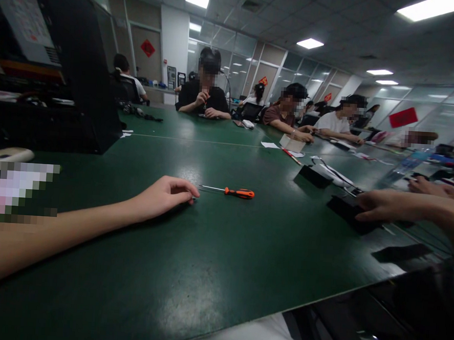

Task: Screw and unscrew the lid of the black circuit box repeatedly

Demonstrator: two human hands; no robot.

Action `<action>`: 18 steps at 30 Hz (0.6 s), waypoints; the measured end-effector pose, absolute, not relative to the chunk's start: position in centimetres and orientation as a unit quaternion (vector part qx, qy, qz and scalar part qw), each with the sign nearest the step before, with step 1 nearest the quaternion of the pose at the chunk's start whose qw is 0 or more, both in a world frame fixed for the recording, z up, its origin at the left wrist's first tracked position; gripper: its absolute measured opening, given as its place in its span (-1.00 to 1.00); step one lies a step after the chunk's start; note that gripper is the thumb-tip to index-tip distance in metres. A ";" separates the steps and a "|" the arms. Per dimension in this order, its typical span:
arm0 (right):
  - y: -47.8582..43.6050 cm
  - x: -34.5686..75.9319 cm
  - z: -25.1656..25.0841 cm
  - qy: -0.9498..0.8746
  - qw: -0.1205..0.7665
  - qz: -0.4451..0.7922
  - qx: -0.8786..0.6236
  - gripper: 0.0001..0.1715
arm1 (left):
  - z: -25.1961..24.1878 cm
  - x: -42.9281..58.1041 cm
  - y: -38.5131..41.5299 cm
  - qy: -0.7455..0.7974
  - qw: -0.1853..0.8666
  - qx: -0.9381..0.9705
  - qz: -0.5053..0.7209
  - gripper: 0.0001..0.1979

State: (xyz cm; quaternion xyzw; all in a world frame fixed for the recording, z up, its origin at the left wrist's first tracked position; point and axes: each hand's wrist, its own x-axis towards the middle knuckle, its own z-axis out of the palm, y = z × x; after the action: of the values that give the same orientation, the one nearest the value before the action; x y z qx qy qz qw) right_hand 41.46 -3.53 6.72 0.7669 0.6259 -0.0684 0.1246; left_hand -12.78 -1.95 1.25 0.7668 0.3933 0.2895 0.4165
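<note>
My left hand point(167, 197) rests on the green table point(206, 256), its fingers curled and the thumb tip near the index fingertip. A tiny dark speck shows at those fingertips, too small to name. Just beyond them lies a screwdriver point(241, 193) with an orange and black handle, its shaft pointing at my left hand. At the right, my right hand point(386, 204) is closed at the near end of a flat black piece point(347, 210), thumb along its side. The hand's other fingers are partly hidden and the area is blurred.
A large black case point(75, 68) stands at the left. Another black block point(313, 176), a small box point(292, 143) and a clear bottle point(408, 163) sit toward the right. Co-workers sit across the table; another person's hand point(422, 185) is at the right edge.
</note>
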 end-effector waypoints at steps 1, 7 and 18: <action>-3.4 40.3 7.3 0.642 0.162 -0.114 0.741 -0.78 | 1.3 -12.8 -2.0 0.392 0.416 0.768 0.289 -0.75; -4.2 28.4 9.7 0.796 0.218 -0.171 0.538 -0.70 | 1.1 -12.8 -1.8 0.394 0.410 0.771 0.288 -0.74; -2.8 11.4 8.9 0.943 0.157 0.004 0.295 -0.71 | 1.2 -12.6 -2.4 0.364 0.396 0.792 0.290 -0.65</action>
State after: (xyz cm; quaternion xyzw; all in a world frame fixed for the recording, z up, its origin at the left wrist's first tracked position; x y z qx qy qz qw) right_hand 11.36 -2.76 8.86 0.2950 0.9426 0.0037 0.1566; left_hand -12.58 -2.37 1.18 0.7916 0.3645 0.2897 0.3957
